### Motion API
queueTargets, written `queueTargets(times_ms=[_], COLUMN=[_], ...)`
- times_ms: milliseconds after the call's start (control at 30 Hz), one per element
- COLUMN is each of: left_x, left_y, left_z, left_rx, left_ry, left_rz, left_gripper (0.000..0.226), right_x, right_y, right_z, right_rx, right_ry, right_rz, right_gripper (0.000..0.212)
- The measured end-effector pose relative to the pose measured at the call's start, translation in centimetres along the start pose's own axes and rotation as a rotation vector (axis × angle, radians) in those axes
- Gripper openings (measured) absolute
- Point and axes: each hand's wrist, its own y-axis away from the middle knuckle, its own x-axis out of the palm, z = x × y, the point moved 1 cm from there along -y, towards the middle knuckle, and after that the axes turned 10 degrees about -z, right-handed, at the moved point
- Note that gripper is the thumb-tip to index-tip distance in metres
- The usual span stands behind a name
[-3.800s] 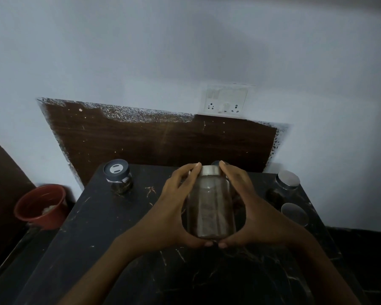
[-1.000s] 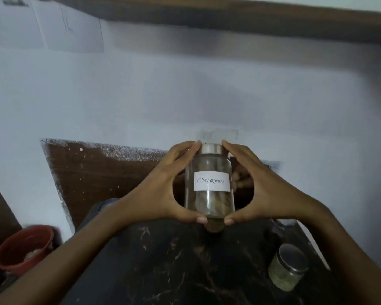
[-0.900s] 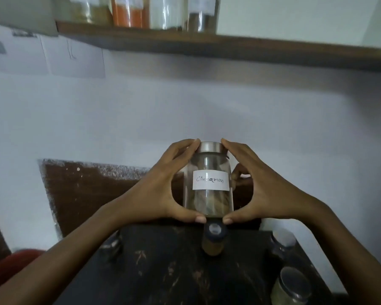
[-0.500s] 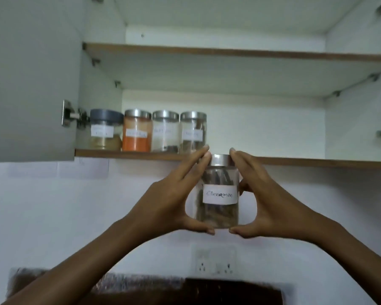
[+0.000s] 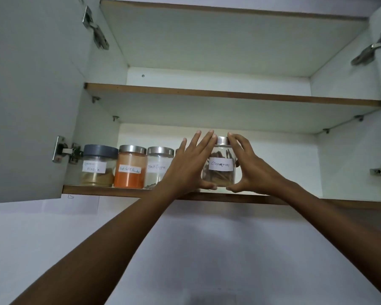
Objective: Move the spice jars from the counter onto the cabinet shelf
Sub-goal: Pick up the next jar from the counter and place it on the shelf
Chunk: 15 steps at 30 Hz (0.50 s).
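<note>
At the front edge of the lower cabinet shelf (image 5: 119,191) we bracket the cinnamon jar (image 5: 220,170) from both sides, likely to land it upright beside the row: left hand (image 5: 189,170) flat, fingers straight against its side, right hand (image 5: 253,170) curled round lid and base. Whether it rests yet we cannot tell. We count three other jars plainly: masala jar (image 5: 98,166), orange powder jar (image 5: 131,169) and black pepper jar (image 5: 158,168); our left hand may hide another.

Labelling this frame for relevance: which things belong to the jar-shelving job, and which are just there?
Job: cinnamon jar, right hand gripping it, left hand with straight fingers against it, lower shelf, masala jar, orange powder jar, black pepper jar.
Just there: upper shelf, open cabinet door, hinge.
</note>
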Motion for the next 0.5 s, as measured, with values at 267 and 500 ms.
queueTargets(times_ms=[267,500], left_x=[4.3,6.3], left_y=[1.2,4.7], left_z=[0.5,1.9], left_rx=[-0.106,-0.216], left_ry=[-0.085,-0.101], left_rz=[0.016,-0.007], left_gripper=[0.121,0.098], right_x=[3.6,4.4], right_y=[-0.3,-0.7], right_z=[-3.2,-4.0], right_rx=[0.071,0.183], right_ry=[-0.078,-0.185], right_rz=[0.082,0.148], right_gripper=[0.128,0.127])
